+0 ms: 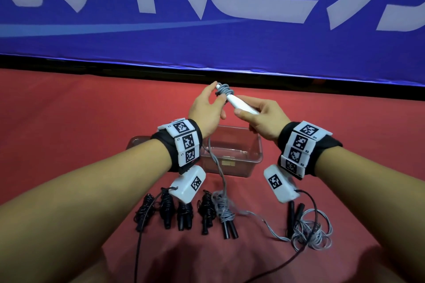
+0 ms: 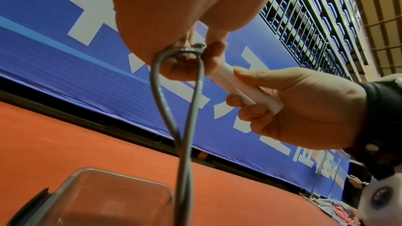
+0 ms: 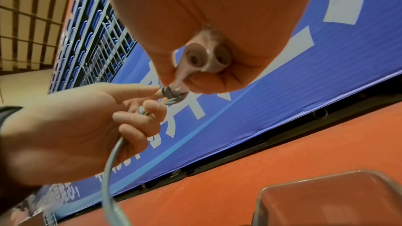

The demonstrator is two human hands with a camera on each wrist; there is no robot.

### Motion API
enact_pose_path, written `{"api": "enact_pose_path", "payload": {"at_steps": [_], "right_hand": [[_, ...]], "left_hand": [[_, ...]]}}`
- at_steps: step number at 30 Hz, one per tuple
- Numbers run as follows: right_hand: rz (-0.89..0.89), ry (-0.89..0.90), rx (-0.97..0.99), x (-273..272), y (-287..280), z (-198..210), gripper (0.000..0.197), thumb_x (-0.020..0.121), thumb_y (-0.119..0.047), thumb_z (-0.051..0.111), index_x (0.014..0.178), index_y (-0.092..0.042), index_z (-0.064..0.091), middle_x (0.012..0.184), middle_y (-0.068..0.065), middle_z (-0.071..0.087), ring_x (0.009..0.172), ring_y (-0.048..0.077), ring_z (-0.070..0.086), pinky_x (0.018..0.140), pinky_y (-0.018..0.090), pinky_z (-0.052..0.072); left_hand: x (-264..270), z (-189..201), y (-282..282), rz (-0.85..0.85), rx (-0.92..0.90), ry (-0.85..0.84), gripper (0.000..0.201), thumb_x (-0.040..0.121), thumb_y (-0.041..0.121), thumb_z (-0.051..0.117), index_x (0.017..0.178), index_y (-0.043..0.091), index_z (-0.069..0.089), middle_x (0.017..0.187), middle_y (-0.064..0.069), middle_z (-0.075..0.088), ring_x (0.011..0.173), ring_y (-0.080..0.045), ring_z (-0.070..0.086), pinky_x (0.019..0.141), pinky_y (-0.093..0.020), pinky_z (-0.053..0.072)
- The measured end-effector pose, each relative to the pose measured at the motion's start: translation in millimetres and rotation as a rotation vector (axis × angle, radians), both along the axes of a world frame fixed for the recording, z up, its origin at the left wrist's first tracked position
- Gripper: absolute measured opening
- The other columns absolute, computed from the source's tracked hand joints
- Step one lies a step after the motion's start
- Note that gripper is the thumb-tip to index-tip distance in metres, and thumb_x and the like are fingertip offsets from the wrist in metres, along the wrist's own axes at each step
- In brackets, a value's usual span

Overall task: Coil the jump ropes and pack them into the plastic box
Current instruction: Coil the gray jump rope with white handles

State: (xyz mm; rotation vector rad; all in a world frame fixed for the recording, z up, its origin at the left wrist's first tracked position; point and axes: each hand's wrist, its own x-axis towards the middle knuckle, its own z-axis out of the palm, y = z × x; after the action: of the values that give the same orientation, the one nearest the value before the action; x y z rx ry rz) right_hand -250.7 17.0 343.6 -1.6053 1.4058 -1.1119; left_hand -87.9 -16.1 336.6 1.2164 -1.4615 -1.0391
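Winding is under way: the right hand (image 1: 259, 119) grips the paired white handles (image 1: 239, 104) while the left hand (image 1: 207, 108) pinches the grey cord (image 1: 217, 167) and lays turns round the handles' far end. Next, I judge, more slack must be drawn up from below the hands. The clear box (image 1: 232, 154) sits beneath both hands. Only the head view shows finished bundles (image 1: 184, 211) nearer the person; only the right wrist view shows the handles' two hollow ends (image 3: 206, 58).
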Motion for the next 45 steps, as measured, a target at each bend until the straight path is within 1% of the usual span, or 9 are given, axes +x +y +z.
{"api": "enact_pose_path", "payload": {"at_steps": [4,8,12,16,19,30,35,41,45], "right_hand": [[-0.076,0.163,-0.044,0,0,-2,0.037,0.086,-0.027,0.077,0.122,-0.030,0.068,0.094,-0.001,0.074,0.053,0.018,0.062,0.058,0.037,0.060],[-0.090,0.162,-0.010,3,5,0,0.039,0.081,-0.029,0.083,0.110,-0.020,0.059,0.081,0.000,0.070,0.052,0.023,0.069,0.056,0.041,0.061],[0.052,-0.051,0.168,6,11,4,0.042,0.086,-0.018,0.078,0.108,-0.016,0.042,0.077,0.015,0.074,0.054,0.027,0.069,0.050,0.033,0.056],[0.122,-0.321,0.411,6,12,13,0.013,0.100,-0.030,0.056,0.106,-0.021,0.049,0.080,0.016,0.070,0.061,0.026,0.064,0.061,0.032,0.049],[0.155,-0.485,0.559,4,10,18,0.026,0.102,-0.038,0.046,0.105,-0.014,0.054,0.072,0.009,0.055,0.056,0.020,0.051,0.051,0.026,0.042],[0.115,0.104,0.117,1,5,9,0.037,0.105,-0.047,0.039,0.141,-0.043,0.043,0.073,-0.004,0.049,0.054,0.009,0.043,0.044,0.020,0.034],[-0.004,0.175,0.122,-2,3,11,0.037,0.107,-0.046,0.031,0.126,-0.026,0.055,0.076,-0.008,0.051,0.040,-0.007,0.048,0.043,0.012,0.036],[-0.001,0.349,0.047,-3,0,13,0.064,0.105,-0.051,0.030,0.102,0.004,0.063,0.067,0.001,0.046,0.059,0.017,0.040,0.063,0.032,0.033],[0.046,0.401,0.045,-2,4,15,0.064,0.103,-0.055,0.032,0.106,-0.005,0.071,0.064,0.004,0.042,0.054,0.013,0.038,0.058,0.029,0.032]], "left_hand": [[-5,1,7,0.063,-0.033,-0.048,0.051,0.097,0.049,0.060,0.141,0.025,0.053,0.062,0.002,0.063,0.040,-0.003,0.050,0.052,-0.026,0.039],[-4,-2,0,0.141,-0.009,0.019,0.052,0.085,0.043,0.076,0.131,0.024,0.060,0.095,-0.015,0.074,0.086,-0.029,0.072,0.078,-0.039,0.057],[-3,0,0,0.068,0.052,0.106,0.037,0.089,0.022,0.075,0.124,0.025,0.060,0.056,0.002,0.054,0.039,-0.006,0.046,0.046,-0.024,0.035],[-2,4,1,0.002,0.065,0.148,0.040,0.095,0.015,0.069,0.133,0.019,0.057,0.057,0.001,0.049,0.036,-0.003,0.039,0.041,-0.017,0.032],[-3,8,3,-0.027,0.067,0.199,0.040,0.098,0.006,0.061,0.136,0.015,0.054,0.058,-0.003,0.047,0.034,-0.004,0.036,0.038,-0.014,0.030],[0,8,9,-0.094,0.146,0.111,0.046,0.098,0.019,0.062,0.140,0.028,0.044,0.082,-0.007,0.076,0.039,-0.013,0.053,0.040,-0.020,0.040],[-2,8,13,-0.026,0.101,0.084,0.039,0.097,0.040,0.064,0.133,0.027,0.055,0.085,-0.005,0.078,0.041,-0.012,0.059,0.040,-0.020,0.039],[-6,11,16,-0.004,0.080,0.118,0.038,0.094,0.051,0.065,0.125,0.030,0.061,0.082,-0.003,0.078,0.047,-0.013,0.063,0.042,-0.019,0.040],[-5,5,13,0.012,0.065,0.139,0.034,0.096,0.042,0.066,0.123,0.022,0.060,0.084,-0.002,0.078,0.048,-0.015,0.061,0.044,-0.021,0.042]]}}
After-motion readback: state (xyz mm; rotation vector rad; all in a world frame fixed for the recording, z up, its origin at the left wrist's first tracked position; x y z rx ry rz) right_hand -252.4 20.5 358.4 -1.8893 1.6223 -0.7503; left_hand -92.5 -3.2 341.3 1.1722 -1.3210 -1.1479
